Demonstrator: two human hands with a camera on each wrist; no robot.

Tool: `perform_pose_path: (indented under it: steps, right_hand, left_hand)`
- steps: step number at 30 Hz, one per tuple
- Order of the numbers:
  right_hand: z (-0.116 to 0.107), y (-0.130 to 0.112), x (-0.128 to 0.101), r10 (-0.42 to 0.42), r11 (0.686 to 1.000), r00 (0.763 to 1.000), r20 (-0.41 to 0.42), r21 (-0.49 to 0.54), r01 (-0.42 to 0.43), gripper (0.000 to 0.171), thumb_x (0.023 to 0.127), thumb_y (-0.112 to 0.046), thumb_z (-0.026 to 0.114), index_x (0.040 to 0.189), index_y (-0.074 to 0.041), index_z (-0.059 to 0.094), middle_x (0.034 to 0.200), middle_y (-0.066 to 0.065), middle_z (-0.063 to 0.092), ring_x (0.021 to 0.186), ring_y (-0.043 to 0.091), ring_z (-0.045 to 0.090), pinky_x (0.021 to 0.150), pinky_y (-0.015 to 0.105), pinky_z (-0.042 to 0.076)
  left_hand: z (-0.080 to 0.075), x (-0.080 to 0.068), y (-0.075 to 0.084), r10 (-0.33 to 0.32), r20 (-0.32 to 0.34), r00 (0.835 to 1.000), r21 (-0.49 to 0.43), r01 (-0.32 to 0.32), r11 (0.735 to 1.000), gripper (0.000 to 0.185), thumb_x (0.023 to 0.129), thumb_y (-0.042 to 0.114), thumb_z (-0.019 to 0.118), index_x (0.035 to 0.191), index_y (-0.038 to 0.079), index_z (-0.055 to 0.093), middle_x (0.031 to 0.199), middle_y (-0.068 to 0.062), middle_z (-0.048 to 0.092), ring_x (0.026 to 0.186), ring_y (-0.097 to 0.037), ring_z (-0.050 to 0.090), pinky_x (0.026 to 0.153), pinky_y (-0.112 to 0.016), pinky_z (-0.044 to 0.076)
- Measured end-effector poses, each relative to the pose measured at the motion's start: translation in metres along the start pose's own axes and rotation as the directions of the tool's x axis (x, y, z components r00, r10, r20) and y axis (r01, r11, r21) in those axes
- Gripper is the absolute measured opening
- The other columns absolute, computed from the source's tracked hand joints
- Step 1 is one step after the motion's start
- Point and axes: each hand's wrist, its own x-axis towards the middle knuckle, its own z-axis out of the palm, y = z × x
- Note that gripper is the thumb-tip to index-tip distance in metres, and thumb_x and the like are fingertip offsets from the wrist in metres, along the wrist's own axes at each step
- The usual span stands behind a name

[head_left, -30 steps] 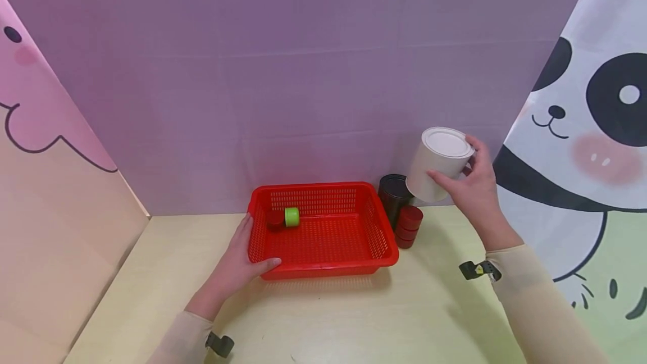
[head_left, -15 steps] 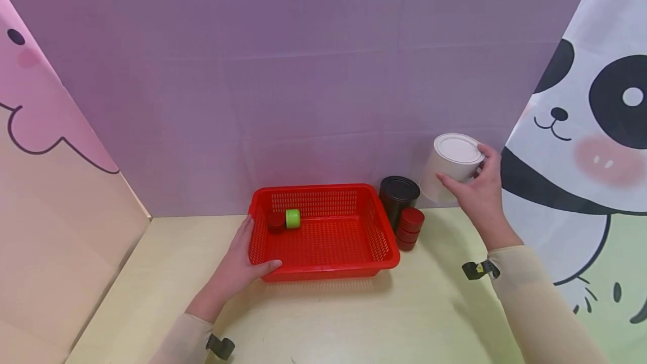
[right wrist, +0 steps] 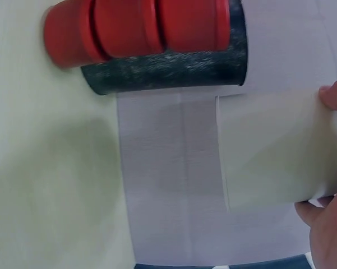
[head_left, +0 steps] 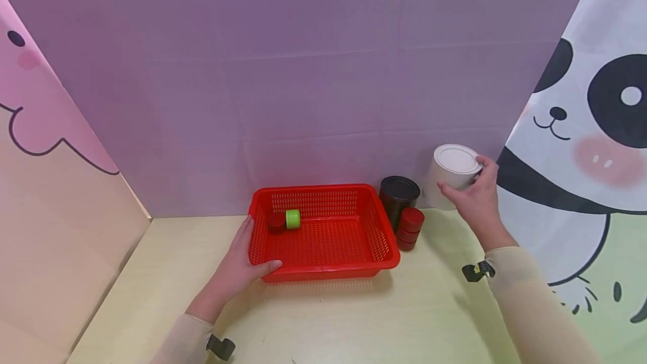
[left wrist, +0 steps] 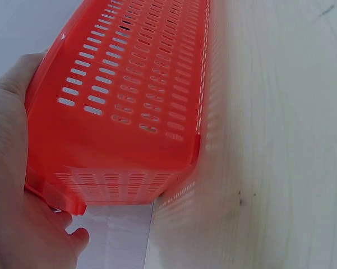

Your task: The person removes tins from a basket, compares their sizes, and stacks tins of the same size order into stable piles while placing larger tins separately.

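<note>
My right hand [head_left: 472, 192] grips a white cylindrical can [head_left: 451, 174] near its lid, holding it tilted at the back right, close to the purple wall. In the right wrist view the white can [right wrist: 275, 148] shows beside my fingers [right wrist: 336, 98]. My left hand [head_left: 237, 265] holds the front left corner of a red mesh basket [head_left: 328, 265], thumb on its rim. The left wrist view shows the basket wall [left wrist: 129, 106] against my palm [left wrist: 11, 185]. Inside the basket lie a green jar [head_left: 292, 218] and a dark red jar [head_left: 275, 221].
A black can [head_left: 399, 199] stands just right of the basket, with a stack of red jars [head_left: 409, 228] in front of it. The same black can [right wrist: 168, 70] and red stack [right wrist: 134, 28] show in the right wrist view. Cloth backdrops close in the yellow table [head_left: 354, 319] behind and at both sides.
My right hand has carried the white can to the right and down, toward the table beside the black can. The left hand and basket have stayed still.
</note>
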Motion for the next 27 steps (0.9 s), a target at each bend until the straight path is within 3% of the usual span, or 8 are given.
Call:
perform_pose_path:
  steps: [5, 15, 27]
  right_hand:
    - [0.004, 0.011, -0.002, 0.016, 1.0, 0.999, 0.035, -0.003, -0.016, 0.107, 0.091, -0.021, 0.093, 0.166, -0.009, 0.018, 0.165, 0.024, 0.036, 0.148, 0.049, 0.044, 0.121, 0.07, 0.041]
    - [0.012, 0.031, -0.003, 0.028, 0.999, 0.998, 0.059, 0.028, -0.029, 0.106, 0.088, -0.016, 0.095, 0.159, -0.003, 0.017, 0.161, 0.029, 0.039, 0.145, 0.052, 0.045, 0.12, 0.069, 0.041]
    - [0.021, 0.051, -0.009, 0.009, 0.998, 0.999, 0.054, -0.068, -0.006, 0.103, 0.087, -0.017, 0.095, 0.156, -0.002, 0.02, 0.158, 0.035, 0.044, 0.145, 0.055, 0.048, 0.121, 0.07, 0.04]
  left_hand:
    - [0.001, 0.0, -0.001, -0.008, 0.003, 1.0, 0.004, 0.008, 1.0, 0.138, 0.081, 0.053, 0.096, 0.179, 0.016, 0.006, 0.184, -0.009, 0.012, 0.165, -0.04, 0.023, 0.107, -0.06, 0.059]
    - [0.0, 0.0, -0.001, -0.005, 0.007, 1.0, 0.008, 0.005, 1.0, 0.137, 0.083, 0.054, 0.095, 0.179, 0.014, 0.006, 0.185, -0.01, 0.011, 0.166, -0.04, 0.021, 0.11, -0.061, 0.057]
    - [0.001, 0.004, -0.005, -0.004, 0.001, 1.0, 0.006, 0.004, 1.0, 0.138, 0.081, 0.053, 0.096, 0.179, 0.017, 0.007, 0.184, -0.008, 0.012, 0.165, -0.04, 0.022, 0.107, -0.061, 0.059]
